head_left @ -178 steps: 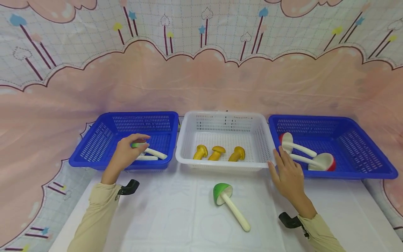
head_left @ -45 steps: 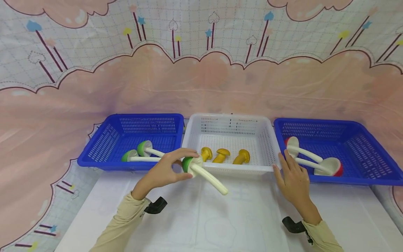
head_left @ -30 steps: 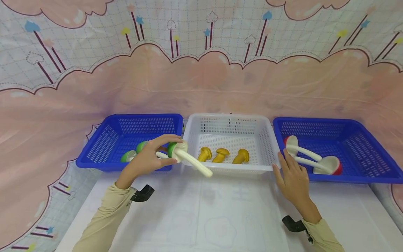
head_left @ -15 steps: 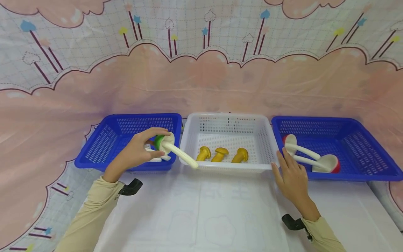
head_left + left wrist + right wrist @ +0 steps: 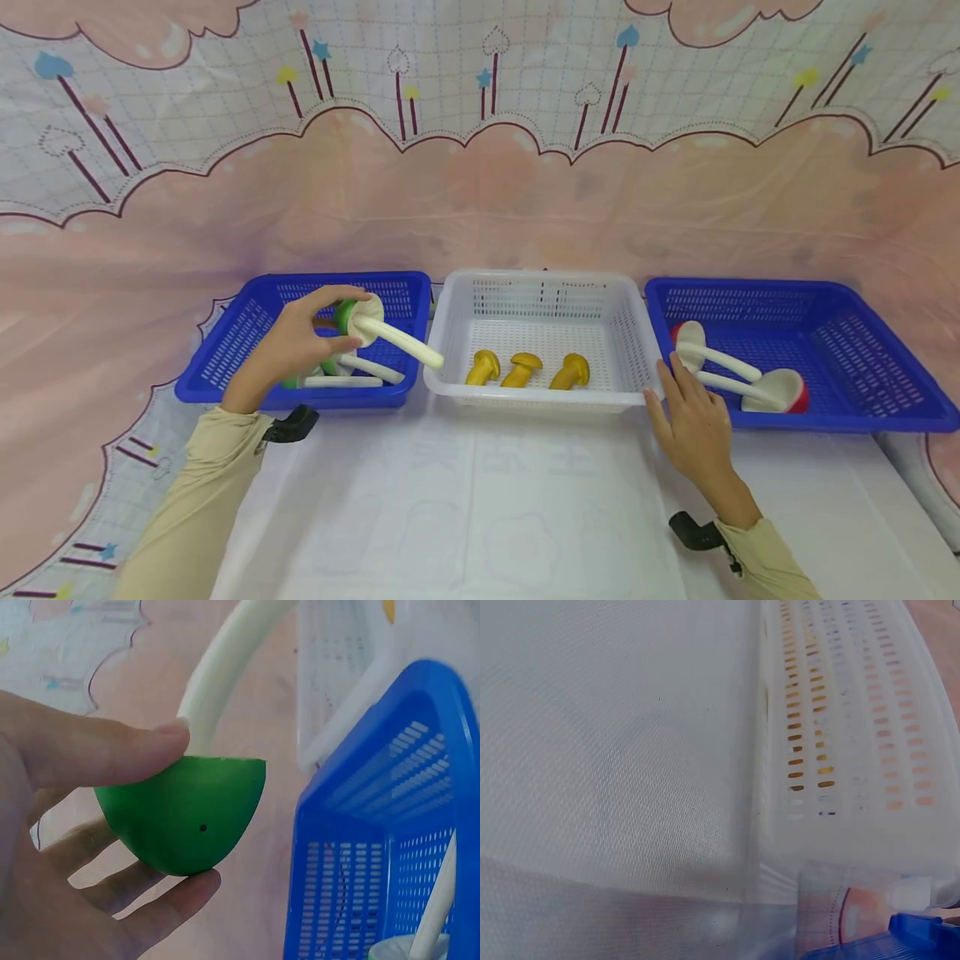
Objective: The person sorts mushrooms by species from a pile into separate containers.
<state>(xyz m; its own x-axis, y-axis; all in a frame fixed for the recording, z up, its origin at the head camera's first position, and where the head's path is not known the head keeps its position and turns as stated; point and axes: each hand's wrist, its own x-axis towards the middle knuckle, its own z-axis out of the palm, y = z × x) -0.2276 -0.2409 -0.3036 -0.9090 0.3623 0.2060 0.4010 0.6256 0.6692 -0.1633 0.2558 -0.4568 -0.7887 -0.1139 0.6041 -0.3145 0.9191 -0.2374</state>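
My left hand (image 5: pixel 288 343) grips a green-capped toy mushroom (image 5: pixel 369 321) by its cap, held above the left blue basket (image 5: pixel 422 333). Its white stem points right, toward the white basket (image 5: pixel 540 395). From the left wrist view, thumb and fingers span the green cap (image 5: pixel 187 814). In that blue basket lie two more green mushrooms (image 5: pixel 367 367), partly hidden by the hand. My right hand (image 5: pixel 693 429) rests with fairly straight fingers where the rims of the white basket and right blue basket (image 5: pixel 840 417) meet; no hand shows in the right wrist view.
Three yellow mushrooms (image 5: pixel 522 369) lie along the front of the white basket. Two red-capped mushrooms (image 5: pixel 776 390) sit in the right blue basket. A white cloth (image 5: pixel 480 500) covers the table, and a patterned curtain (image 5: pixel 480 200) hangs behind.
The green mushroom once lying on the table is now in my left hand, which has carried it left and back over the left blue basket. My right hand stays at the rims.
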